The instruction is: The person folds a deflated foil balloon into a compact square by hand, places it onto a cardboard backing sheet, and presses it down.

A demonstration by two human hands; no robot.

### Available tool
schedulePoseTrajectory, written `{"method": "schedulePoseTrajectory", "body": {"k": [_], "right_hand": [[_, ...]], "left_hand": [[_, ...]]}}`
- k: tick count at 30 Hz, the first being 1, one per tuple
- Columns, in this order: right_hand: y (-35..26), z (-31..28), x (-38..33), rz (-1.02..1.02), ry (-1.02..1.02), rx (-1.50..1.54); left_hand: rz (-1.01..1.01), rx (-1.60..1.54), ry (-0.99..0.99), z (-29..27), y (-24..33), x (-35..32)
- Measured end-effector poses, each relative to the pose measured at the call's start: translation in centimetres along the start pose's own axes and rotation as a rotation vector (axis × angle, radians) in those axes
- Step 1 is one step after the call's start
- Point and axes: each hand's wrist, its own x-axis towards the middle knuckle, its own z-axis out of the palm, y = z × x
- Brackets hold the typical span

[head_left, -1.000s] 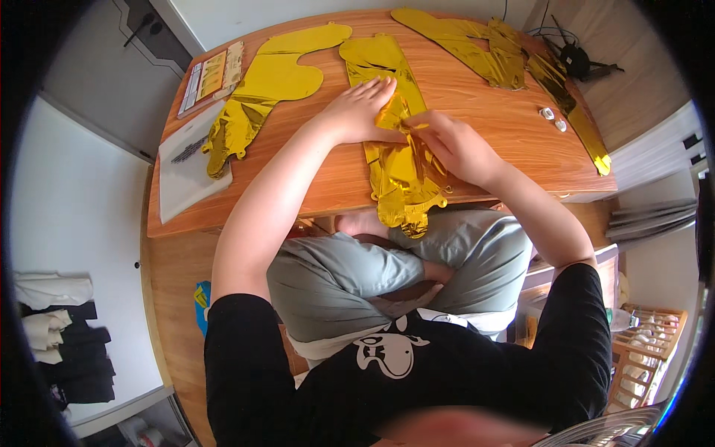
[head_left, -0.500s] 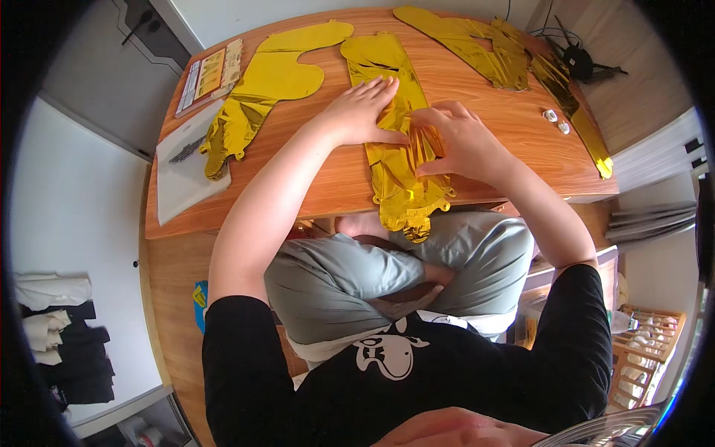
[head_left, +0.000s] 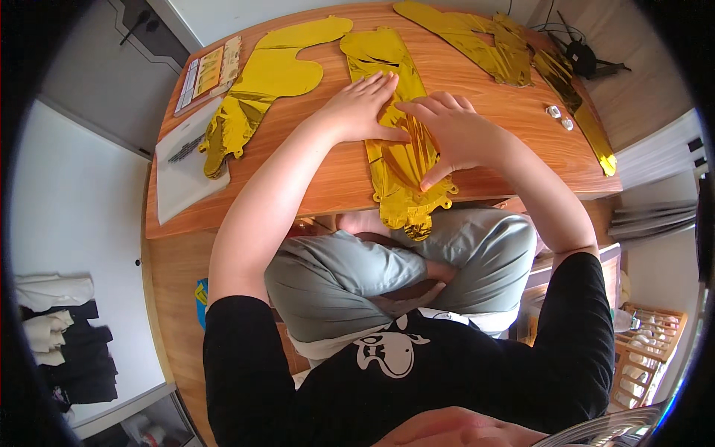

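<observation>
A flat gold foil balloon (head_left: 393, 164) lies lengthwise before me, its crumpled near end hanging over the table edge. My left hand (head_left: 366, 109) rests on its left side, fingers stretched out and the thumb across the foil. On its right side my right hand (head_left: 450, 132) touches the foil with fingers and thumb spread apart. Between the two hands the foil is creased and shiny. To the left lies a second gold foil balloon (head_left: 287, 73), curved and limp. At the far right is another gold foil balloon (head_left: 477, 48), partly folded.
The wooden table (head_left: 328, 167) carries a white sheet (head_left: 179, 179) and a colourful calendar-like card (head_left: 208, 78) on the left. Two small white items (head_left: 560, 117) lie on the right, near a black device with cables (head_left: 585, 56). My crossed legs (head_left: 350, 276) are below the table edge.
My right hand has shifted slightly left and its thumb has moved down over the foil, which is creased differently. The left hand stays nearly in place.
</observation>
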Motion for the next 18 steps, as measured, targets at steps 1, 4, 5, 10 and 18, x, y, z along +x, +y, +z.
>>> {"method": "schedulePoseTrajectory", "body": {"k": [1,4,5,10,18], "right_hand": [[0.3,0.3,0.0,-0.013,0.010,-0.020],[0.5,0.6,0.0,-0.025,0.004,-0.033],[0.5,0.7,-0.1,-0.024,-0.011,-0.030],[1.1,2.1,-1.4,-0.024,0.058,0.008],[5.6,3.4,-3.6,-0.375,0.388,0.174]], "left_hand": [[-0.001,0.000,-0.002,0.0,0.0,0.0],[-0.002,-0.002,-0.003,0.1,0.0,0.0],[0.002,-0.005,0.008,0.1,-0.1,0.0],[0.001,0.001,-0.003,0.3,0.0,0.0],[0.013,-0.002,0.013,0.7,-0.6,0.3]]}}
